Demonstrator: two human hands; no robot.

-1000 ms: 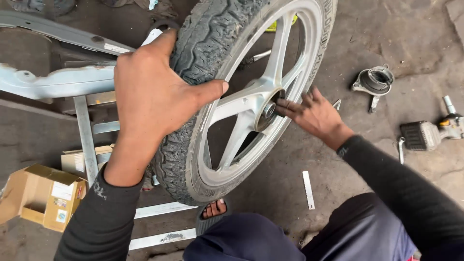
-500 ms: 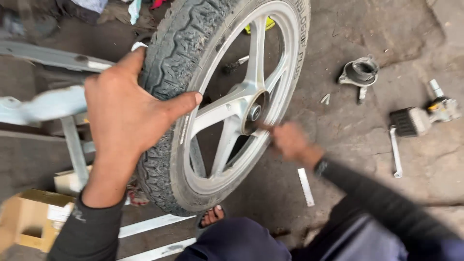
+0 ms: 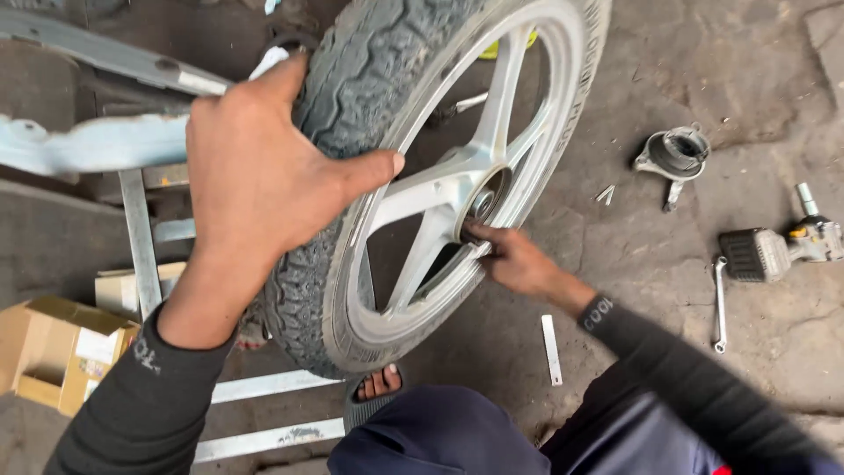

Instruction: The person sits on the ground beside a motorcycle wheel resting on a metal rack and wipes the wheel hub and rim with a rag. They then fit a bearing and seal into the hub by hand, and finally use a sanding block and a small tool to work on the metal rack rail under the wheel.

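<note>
Knee: dark trousers (image 3: 440,435) fill the bottom edge, nearest the camera, just below the wheel.
Foot: toes in a sandal (image 3: 376,387) show under the wheel's lowest rim.
Wheel: wheel (image 3: 413,202) stands upright on the floor, black tyre around a silver spoked rim; its top is cut off by the upper edge.
Left hand: left hand (image 3: 264,180) lies spread over the tyre's tread, thumb on the sidewall, clamped on the wheel.
Right hand: right hand (image 3: 514,255) reaches into the hub from the wheel's right; fingertips pinched together at the hub, whatever they hold is hidden.
Floor: floor (image 3: 668,79) is rough, stained grey concrete, all around the wheel.
Right of wheel: a flat strip (image 3: 550,348), then a spanner (image 3: 720,303), a power tool (image 3: 778,251) cut off at the edge, a round metal part (image 3: 675,154).
Left of wheel: cardboard box (image 3: 53,365), pale metal frame (image 3: 105,145).
Behind wheel: something yellow, mostly hidden by the rim.
</note>
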